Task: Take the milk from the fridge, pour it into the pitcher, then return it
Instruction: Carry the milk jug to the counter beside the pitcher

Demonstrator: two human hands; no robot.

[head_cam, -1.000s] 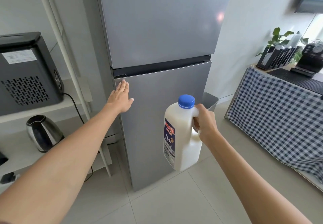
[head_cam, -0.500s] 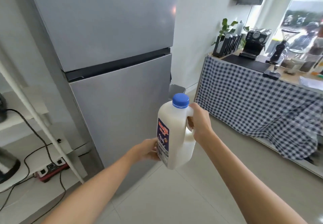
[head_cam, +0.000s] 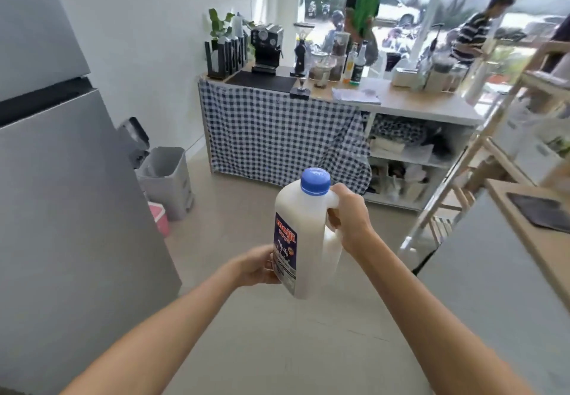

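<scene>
In the head view, a white milk jug [head_cam: 308, 240] with a blue cap [head_cam: 315, 181] is held upright in mid-air, roughly at the centre of the frame, above a pale tiled floor [head_cam: 277, 333]. The jug's handle is gripped by the right hand [head_cam: 350, 218], whose fingers are wrapped through and closed around it. The lower side of the jug, at the dark blue label [head_cam: 285, 251], is cupped by the left hand [head_cam: 257, 266], with the fingers curled against the jug near its base. Both bare forearms are seen reaching in from the bottom edge.

The fridge [head_cam: 61, 194] is seen at the left, grey, with both doors shut; the jug is held well apart from it. Beside the fridge, against the white wall, a grey bin [head_cam: 168, 180] is set on the floor, with something pink [head_cam: 160, 218] just in front of it.

Further back, a counter [head_cam: 416, 107] is draped in part with a blue checked cloth [head_cam: 277, 135]. On it an espresso machine [head_cam: 266, 47], a grinder [head_cam: 300, 53], bottles and jars are placed. No pitcher can be told apart among them. Behind the counter, two people are seen blurred at the window. A wooden shelf frame [head_cam: 481, 147] is seen at the right.
</scene>
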